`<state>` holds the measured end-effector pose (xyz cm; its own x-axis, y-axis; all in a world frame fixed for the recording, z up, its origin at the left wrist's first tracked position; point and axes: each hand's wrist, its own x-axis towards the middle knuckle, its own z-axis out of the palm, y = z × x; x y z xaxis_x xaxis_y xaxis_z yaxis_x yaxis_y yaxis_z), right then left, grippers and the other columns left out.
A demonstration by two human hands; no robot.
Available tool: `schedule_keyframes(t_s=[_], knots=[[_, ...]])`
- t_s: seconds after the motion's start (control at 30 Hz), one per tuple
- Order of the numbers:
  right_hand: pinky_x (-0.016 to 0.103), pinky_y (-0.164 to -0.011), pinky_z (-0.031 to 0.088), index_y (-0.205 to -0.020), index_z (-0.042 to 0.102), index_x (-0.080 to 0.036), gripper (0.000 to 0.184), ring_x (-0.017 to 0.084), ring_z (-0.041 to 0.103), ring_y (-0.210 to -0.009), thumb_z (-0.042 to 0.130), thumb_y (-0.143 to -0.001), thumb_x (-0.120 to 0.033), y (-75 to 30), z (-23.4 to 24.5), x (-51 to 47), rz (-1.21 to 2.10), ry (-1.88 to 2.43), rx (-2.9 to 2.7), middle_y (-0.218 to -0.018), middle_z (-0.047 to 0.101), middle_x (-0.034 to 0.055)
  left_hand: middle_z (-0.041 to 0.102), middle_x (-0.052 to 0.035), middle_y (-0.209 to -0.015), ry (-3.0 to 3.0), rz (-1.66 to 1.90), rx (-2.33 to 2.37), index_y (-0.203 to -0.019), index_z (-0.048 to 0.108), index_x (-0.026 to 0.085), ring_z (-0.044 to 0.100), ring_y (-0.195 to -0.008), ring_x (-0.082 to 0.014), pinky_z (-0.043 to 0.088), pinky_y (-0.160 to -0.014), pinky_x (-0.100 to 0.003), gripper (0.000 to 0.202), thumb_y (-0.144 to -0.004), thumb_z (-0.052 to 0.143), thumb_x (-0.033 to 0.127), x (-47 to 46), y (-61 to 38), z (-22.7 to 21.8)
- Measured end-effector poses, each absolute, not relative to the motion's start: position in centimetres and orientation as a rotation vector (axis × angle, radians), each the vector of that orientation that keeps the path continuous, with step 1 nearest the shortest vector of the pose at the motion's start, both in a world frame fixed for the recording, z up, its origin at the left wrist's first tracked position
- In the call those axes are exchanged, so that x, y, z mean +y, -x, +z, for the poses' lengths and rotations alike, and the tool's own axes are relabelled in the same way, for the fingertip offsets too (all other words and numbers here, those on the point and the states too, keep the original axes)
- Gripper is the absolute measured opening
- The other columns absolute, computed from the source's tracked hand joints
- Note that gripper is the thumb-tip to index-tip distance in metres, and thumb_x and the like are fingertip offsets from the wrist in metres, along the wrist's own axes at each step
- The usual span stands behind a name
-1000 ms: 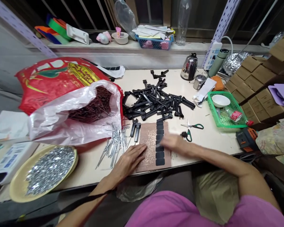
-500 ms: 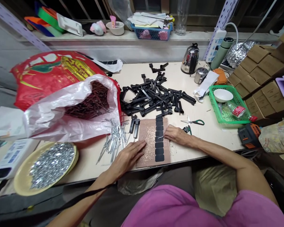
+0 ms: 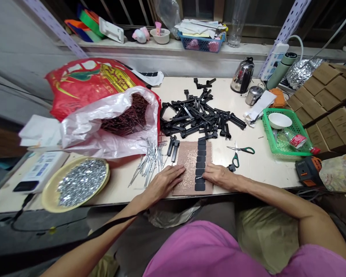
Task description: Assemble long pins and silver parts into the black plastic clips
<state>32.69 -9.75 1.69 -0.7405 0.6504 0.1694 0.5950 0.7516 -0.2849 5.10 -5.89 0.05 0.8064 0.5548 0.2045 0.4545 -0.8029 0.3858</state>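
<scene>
At the desk's [image 3: 265,171] near edge, your left hand [image 3: 167,177] lies flat on the brown board [image 3: 187,169], gripping nothing; your right hand [image 3: 218,175] pinches a thin metal pin [image 3: 200,177] over the board's black pads [image 3: 201,159]. Their column shows no gap. Black plastic clips [image 3: 196,115] lie heaped farther back, finished ones indistinguishable. A red sack [image 3: 75,82] occupies the left; a windowsill [image 3: 145,47] runs behind.

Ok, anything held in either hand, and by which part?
Right hand: a thin pale implement, pinched behind its exposed tip; the rest is hidden. Left hand: resting partly on the brown sheet, nothing visibly held.
</scene>
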Motion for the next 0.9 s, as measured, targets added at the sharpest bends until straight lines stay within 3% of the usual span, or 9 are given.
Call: schedule_keyframes(t_s=[0.17,0.27,0.33,0.4,0.5,0.6,0.73,0.8,0.9], knots=[[0.03,-0.065,0.046,-0.082,0.061,-0.012,0.036,0.017,0.049,-0.077,0.031,-0.099,-0.022,-33.7,2.5,-7.1,0.379,1.318,-2.432,-0.08,0.058,0.0075,0.063,-0.0112,-0.127,-2.643,0.376,0.799,-0.125,0.058,0.02,0.06,-0.113,-0.0233,0.051,-0.094,-0.041,0.041,-0.096,0.035,0.038,-5.9,-5.1,0.1],[0.031,-0.066,0.047,-0.078,0.06,-0.013,0.037,0.017,0.049,-0.075,0.029,-0.099,-0.019,-32.6,3.1,-9.1,0.514,1.21,-2.48,-0.077,0.057,0.0072,0.063,-0.0119,-0.126,-2.638,0.371,0.8,-0.122,0.06,0.018,0.06,-0.113,-0.0231,0.05,-0.094,-0.04,0.042,-0.096,0.033,0.038,-6.0,-5.3,0.0],[0.03,-0.066,0.046,-0.076,0.06,-0.014,0.034,0.016,0.05,-0.075,0.034,-0.097,-0.021,-31.1,3.3,-12.5,0.755,0.972,-2.536,-0.075,0.057,0.0066,0.064,-0.0128,-0.124,-2.634,0.391,0.791,-0.119,0.062,0.016,0.06,-0.112,-0.023,0.05,-0.093,-0.04,0.043,-0.096,0.033,0.038,-6.0,-5.4,0.0],[0.03,-0.07,0.047,-0.08,0.062,-0.015,0.025,0.015,0.052,-0.076,0.045,-0.094,-0.025,-29.3,3.2,-16.3,1.068,1.046,-2.285,-0.078,0.059,0.0061,0.065,-0.0123,-0.122,-2.616,0.42,0.783,-0.116,0.063,0.016,0.061,-0.111,-0.0224,0.05,-0.092,-0.039,0.042,-0.096,0.034,0.038,-6.1,-5.4,0.1],[0.022,-0.055,0.044,-0.076,0.059,-0.016,0.017,0.009,0.048,-0.056,0.058,-0.086,-0.03,-26.9,1.5,-20.5,1.785,1.365,-1.47,-0.064,0.055,-0.0014,0.069,-0.0105,-0.111,-2.556,0.538,0.94,-0.106,0.067,0.018,0.063,-0.101,-0.021,0.051,-0.087,-0.036,0.037,-0.095,0.036,0.037,-6.0,-5.0,0.8],[0.019,-0.046,0.042,-0.065,0.052,-0.017,0.027,0.006,0.044,-0.043,0.065,-0.08,-0.035,-25.0,-1.3,-21.4,2.305,1.464,-0.55,-0.052,0.047,-0.0057,0.068,-0.0094,-0.09,-2.501,0.655,1.312,-0.091,0.069,0.018,0.062,-0.087,-0.022,0.051,-0.078,-0.035,0.035,-0.094,0.039,0.034,-5.6,-4.3,1.5],[0.025,-0.068,0.054,-0.074,0.051,-0.016,0.032,0.012,0.065,-0.066,0.055,-0.087,-0.045,-23.0,-3.6,-19.6,2.306,1.396,-0.057,-0.068,0.06,0.0024,0.065,-0.0082,-0.082,-2.478,0.572,1.58,-0.081,0.069,0.019,0.058,-0.084,-0.0241,0.048,-0.07,-0.034,0.029,-0.091,0.045,0.033,-4.8,-3.3,1.9],[0.027,-0.077,0.054,-0.08,0.052,-0.015,0.035,0.015,0.068,-0.078,0.053,-0.087,-0.049,-22.1,-3.4,-19.3,2.259,1.372,0.067,-0.076,0.064,0.0067,0.064,-0.0082,-0.082,-2.459,0.548,1.63,-0.08,0.069,0.02,0.057,-0.085,-0.0249,0.047,-0.068,-0.033,0.028,-0.09,0.045,0.032,-4.8,-2.9,2.0],[0.03,-0.08,0.054,-0.089,0.056,-0.012,0.042,0.017,0.069,-0.079,0.064,-0.079,-0.052,-21.2,-1.6,-20.2,2.38,1.308,-0.172,-0.08,0.066,0.0082,0.063,-0.0073,-0.081,-2.446,0.575,1.652,-0.081,0.068,0.02,0.056,-0.083,-0.0239,0.046,-0.069,-0.033,0.028,-0.091,0.044,0.032,-5.5,-2.0,2.6]])
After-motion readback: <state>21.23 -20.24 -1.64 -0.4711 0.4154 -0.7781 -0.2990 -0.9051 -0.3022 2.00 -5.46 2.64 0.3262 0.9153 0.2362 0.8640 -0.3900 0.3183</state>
